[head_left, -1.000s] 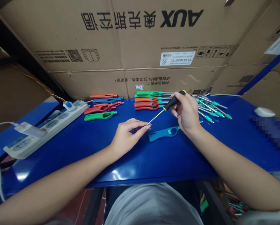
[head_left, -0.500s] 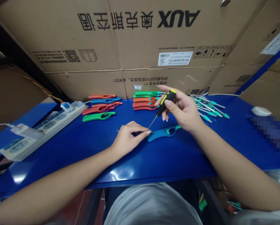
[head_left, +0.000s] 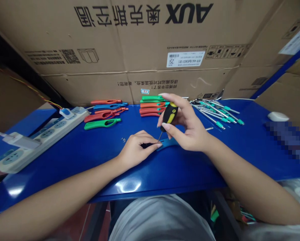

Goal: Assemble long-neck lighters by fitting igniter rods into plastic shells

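Note:
My right hand (head_left: 190,129) grips a screwdriver (head_left: 170,115) with a black and yellow handle. Its thin shaft slants down to the fingertips of my left hand (head_left: 137,147). Those fingers are pinched together at the tip; what lies between them, partly dark, I cannot make out. Just beyond the pinch a blue lighter handle (head_left: 167,144) lies on the table, its right part hidden behind my right hand. A few small screws (head_left: 123,140) lie to the left of my left hand.
On the blue table (head_left: 89,177), several coloured lighter handles (head_left: 103,124) lie at back left. Metal lighter tubes with green ends (head_left: 221,115) are piled at back right. A power strip (head_left: 49,132) runs along the left; a cardboard sheet (head_left: 114,40) stands behind.
My right hand has moved left and slightly down with the screwdriver, which stands steeper and now hides more of the blue handle. My left hand keeps its pinch.

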Demonstrator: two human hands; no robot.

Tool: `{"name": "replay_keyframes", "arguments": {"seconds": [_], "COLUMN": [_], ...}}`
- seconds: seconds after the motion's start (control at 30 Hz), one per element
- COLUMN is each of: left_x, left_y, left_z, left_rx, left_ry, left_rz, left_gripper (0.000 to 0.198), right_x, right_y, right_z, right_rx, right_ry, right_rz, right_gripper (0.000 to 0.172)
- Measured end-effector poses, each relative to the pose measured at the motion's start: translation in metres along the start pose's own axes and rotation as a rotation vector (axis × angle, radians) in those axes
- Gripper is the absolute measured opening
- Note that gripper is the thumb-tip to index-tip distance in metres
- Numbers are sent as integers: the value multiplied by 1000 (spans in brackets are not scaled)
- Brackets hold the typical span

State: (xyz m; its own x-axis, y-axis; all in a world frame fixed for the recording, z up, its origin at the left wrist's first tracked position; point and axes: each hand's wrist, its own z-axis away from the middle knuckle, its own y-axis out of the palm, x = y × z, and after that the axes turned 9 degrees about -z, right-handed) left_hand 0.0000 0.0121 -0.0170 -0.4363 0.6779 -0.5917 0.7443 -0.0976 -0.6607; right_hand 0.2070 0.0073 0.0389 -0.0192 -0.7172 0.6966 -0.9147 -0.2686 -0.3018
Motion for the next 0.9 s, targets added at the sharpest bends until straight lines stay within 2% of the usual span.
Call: {"name": "replay_keyframes", "arguments": {"seconds": [0.23, 0.4, 0.53, 0.63, 0.9], "left_x": [-1, -1, 1, 2, 2], "left_y": [0, -3, -4, -3, -1], "left_z": [0, 1, 2, 3, 3], "left_rx": [16, -48, 31, 107, 176], "left_ry": [98, 59, 18, 41, 68], "left_rz": [22, -20, -83, -137, -157], "left_gripper": [9, 19, 35, 47, 42], "right_x": [-9, -17, -20, -20, -22], "right_y": [7, 10, 12, 13, 15], "right_z": [6, 10, 10, 9, 11], "right_rx": [-175, -227, -216, -217, -237], "right_ry": [-175, -181, -160, -157, -146], "right_rz": [131, 249, 277, 270, 306], "right_gripper": [71, 65, 63, 64, 62]}}
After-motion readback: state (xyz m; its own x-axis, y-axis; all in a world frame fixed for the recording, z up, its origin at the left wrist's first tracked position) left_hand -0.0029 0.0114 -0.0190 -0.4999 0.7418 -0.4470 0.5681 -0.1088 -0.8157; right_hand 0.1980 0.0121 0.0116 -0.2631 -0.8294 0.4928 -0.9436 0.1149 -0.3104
